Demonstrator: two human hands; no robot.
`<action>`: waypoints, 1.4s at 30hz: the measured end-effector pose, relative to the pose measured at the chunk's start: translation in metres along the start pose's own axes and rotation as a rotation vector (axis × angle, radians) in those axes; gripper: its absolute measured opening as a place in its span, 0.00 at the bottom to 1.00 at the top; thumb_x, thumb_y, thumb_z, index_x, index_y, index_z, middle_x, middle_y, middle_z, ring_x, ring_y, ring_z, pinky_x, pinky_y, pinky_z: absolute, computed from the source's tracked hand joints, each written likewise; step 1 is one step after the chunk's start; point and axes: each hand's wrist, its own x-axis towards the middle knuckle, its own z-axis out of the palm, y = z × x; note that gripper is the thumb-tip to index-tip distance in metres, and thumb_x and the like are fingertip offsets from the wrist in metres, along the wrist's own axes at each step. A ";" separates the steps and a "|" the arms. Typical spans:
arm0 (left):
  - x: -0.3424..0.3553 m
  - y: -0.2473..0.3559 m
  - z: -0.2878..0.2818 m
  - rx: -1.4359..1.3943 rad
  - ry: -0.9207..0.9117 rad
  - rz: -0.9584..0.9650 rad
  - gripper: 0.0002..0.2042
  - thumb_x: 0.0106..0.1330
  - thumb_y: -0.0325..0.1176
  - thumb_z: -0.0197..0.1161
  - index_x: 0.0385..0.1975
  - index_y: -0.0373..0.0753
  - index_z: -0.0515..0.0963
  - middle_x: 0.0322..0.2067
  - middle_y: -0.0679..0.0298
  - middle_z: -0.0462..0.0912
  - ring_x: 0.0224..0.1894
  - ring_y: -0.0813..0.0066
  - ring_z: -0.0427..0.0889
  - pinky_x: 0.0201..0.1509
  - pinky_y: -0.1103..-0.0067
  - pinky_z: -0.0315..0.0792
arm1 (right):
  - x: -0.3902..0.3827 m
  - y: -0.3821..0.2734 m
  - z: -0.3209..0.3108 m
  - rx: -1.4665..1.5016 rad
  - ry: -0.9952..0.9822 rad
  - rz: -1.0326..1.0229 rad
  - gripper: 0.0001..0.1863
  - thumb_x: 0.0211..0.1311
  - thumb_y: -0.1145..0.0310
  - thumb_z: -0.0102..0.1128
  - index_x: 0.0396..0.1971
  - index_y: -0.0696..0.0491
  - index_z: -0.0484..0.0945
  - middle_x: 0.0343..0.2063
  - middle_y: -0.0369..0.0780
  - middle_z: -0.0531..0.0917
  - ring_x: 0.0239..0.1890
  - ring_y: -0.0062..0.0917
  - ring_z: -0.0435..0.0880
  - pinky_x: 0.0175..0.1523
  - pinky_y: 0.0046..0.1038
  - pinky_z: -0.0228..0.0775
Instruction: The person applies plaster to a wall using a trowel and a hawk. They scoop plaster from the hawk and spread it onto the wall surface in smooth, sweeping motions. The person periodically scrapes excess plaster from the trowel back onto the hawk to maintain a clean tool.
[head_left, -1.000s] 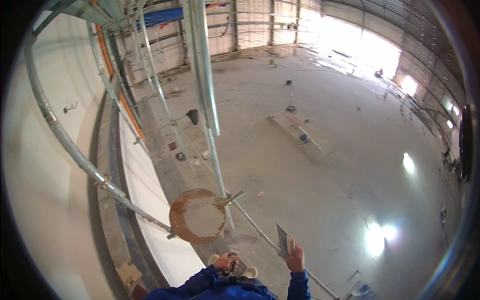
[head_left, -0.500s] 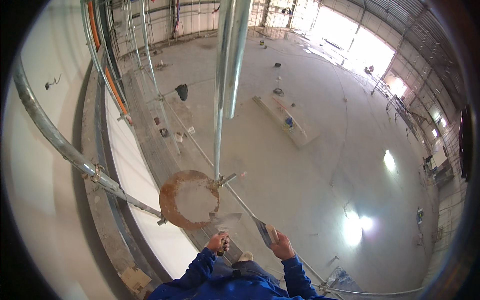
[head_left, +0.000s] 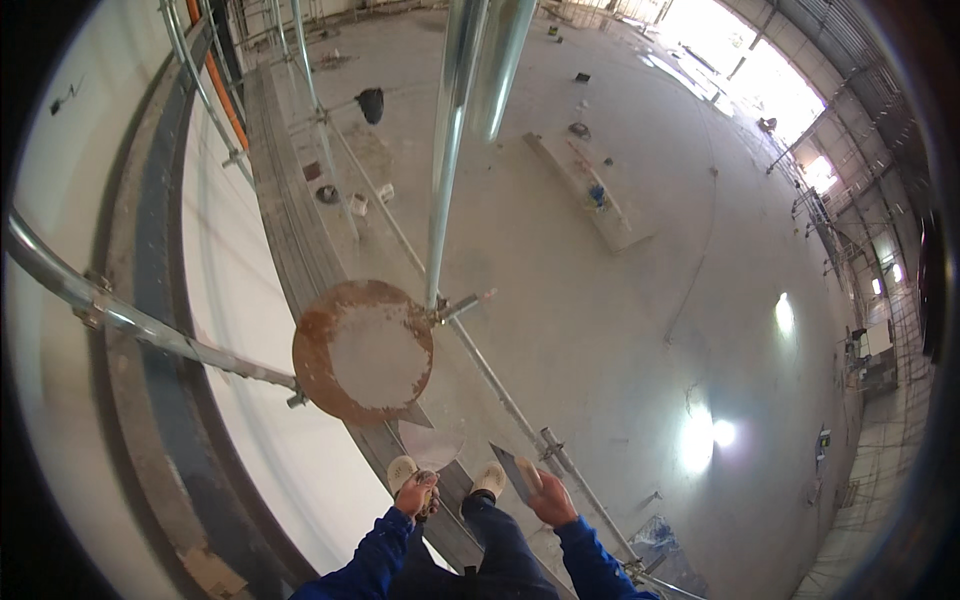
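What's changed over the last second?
The right hand and its trowel shifted left in view, from overlapping the pole rail to left of it. The view tipped down, showing more of the legs. The left hand still holds its wide-bladed tool; nothing released.

– What's left of the upright scaffold pole [head_left: 453, 150]?
– A smooth pale wall [head_left: 75, 170].
– And right of the pole?
– Broad grey floor [head_left: 620, 330] with bright reflections [head_left: 697, 445]; farther off on that side, a glaring opening [head_left: 770, 75] and dark ribbed roof [head_left: 845, 45].

Left fingers [head_left: 429, 484] and right fingers [head_left: 549, 483] are both curled.
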 end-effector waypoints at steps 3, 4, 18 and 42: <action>0.074 -0.056 -0.021 0.057 0.071 0.062 0.10 0.62 0.38 0.54 0.36 0.40 0.67 0.18 0.65 0.71 0.15 0.74 0.72 0.16 0.77 0.67 | 0.074 0.076 0.065 0.077 0.062 -0.024 0.15 0.43 0.74 0.50 0.35 0.58 0.74 0.27 0.53 0.76 0.36 0.50 0.75 0.39 0.39 0.66; 0.117 -0.092 -0.050 0.153 0.033 0.102 0.11 0.62 0.40 0.53 0.35 0.40 0.67 0.18 0.64 0.71 0.14 0.74 0.72 0.15 0.76 0.67 | 0.089 0.087 0.080 0.112 0.036 0.103 0.15 0.43 0.73 0.50 0.34 0.59 0.74 0.28 0.55 0.76 0.35 0.50 0.75 0.39 0.38 0.66; 0.424 -0.084 -0.170 0.824 -0.170 0.050 0.14 0.62 0.40 0.55 0.37 0.36 0.66 0.18 0.66 0.70 0.14 0.80 0.68 0.15 0.80 0.64 | 0.267 0.298 0.328 -0.058 0.272 -0.330 0.20 0.40 0.76 0.49 0.39 0.57 0.75 0.27 0.54 0.77 0.35 0.49 0.76 0.41 0.40 0.67; 0.495 -0.211 -0.179 0.726 -0.261 0.593 0.12 0.59 0.29 0.55 0.42 0.36 0.67 0.26 0.62 0.76 0.18 0.76 0.76 0.17 0.80 0.70 | 0.290 0.365 0.350 -0.172 -0.196 -0.560 0.29 0.41 0.82 0.51 0.48 0.46 0.74 0.43 0.41 0.78 0.41 0.35 0.74 0.50 0.32 0.64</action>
